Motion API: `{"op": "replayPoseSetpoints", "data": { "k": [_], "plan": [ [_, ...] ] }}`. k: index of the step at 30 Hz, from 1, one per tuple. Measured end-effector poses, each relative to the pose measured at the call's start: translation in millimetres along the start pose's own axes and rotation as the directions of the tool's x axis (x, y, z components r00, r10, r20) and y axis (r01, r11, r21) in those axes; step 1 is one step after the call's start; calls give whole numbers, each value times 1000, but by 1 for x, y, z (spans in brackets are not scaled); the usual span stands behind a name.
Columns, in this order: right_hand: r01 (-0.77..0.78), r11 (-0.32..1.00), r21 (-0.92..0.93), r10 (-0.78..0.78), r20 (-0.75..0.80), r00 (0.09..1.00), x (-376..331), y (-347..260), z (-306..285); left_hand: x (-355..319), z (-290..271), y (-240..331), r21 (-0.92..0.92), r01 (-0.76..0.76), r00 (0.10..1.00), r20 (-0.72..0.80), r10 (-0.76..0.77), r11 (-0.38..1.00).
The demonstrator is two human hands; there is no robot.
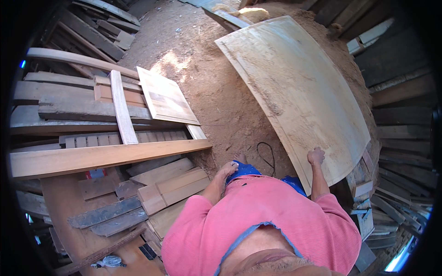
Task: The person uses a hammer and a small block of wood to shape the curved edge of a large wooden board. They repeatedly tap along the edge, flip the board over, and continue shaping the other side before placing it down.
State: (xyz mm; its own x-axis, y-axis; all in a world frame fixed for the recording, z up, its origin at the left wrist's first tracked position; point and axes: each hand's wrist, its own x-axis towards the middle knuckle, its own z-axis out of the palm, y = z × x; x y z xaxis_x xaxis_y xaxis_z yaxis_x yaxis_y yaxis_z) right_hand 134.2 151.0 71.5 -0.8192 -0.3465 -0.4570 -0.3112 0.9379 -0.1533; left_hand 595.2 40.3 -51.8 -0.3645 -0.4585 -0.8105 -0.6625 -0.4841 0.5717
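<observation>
A large pale wooden panel (299, 92), dusted with sawdust and grooved along its edges, lies to the right in front of me. Over its near end is my right hand (316, 156), its fingers curled into a loose fist. Whether anything is inside that fist is hidden. My left hand (228, 170) hangs low beside my blue shorts (241, 170), apart from the panel. Its fingers look bent together, and I cannot make out anything in them.
At left, a long wooden beam (110, 158) and a smaller panel (166, 95) rest among stacked boards (87, 110). Short planks (172, 189) lie nearer me. A dark cord loop (266, 155) is on the sawdust-covered ground (221, 101). More timber (405, 138) lines the right side.
</observation>
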Motion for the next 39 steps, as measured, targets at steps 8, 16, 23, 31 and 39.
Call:
{"op": "replayPoseSetpoints", "data": {
  "k": [8,16,23,31,39],
  "plan": [
    [178,979,-98,-164,137,977,-13,-176,42,-21,-148,-74,-418,4,965,-237,-113,908],
    [63,993,-98,-70,-71,995,22,-242,54,-11,-139,-76,-836,110,927,-108,-358,538],
    [137,976,-167,-151,-73,986,93,-386,48,64,-223,34,-790,-90,931,-283,-230,607],
    [640,762,-97,-647,-75,759,118,-637,26,100,-356,109,-759,-248,838,-479,-260,602],
    [897,399,188,-909,-49,415,77,-843,102,149,-391,43,-453,280,926,-107,-363,847]
  ]
}}
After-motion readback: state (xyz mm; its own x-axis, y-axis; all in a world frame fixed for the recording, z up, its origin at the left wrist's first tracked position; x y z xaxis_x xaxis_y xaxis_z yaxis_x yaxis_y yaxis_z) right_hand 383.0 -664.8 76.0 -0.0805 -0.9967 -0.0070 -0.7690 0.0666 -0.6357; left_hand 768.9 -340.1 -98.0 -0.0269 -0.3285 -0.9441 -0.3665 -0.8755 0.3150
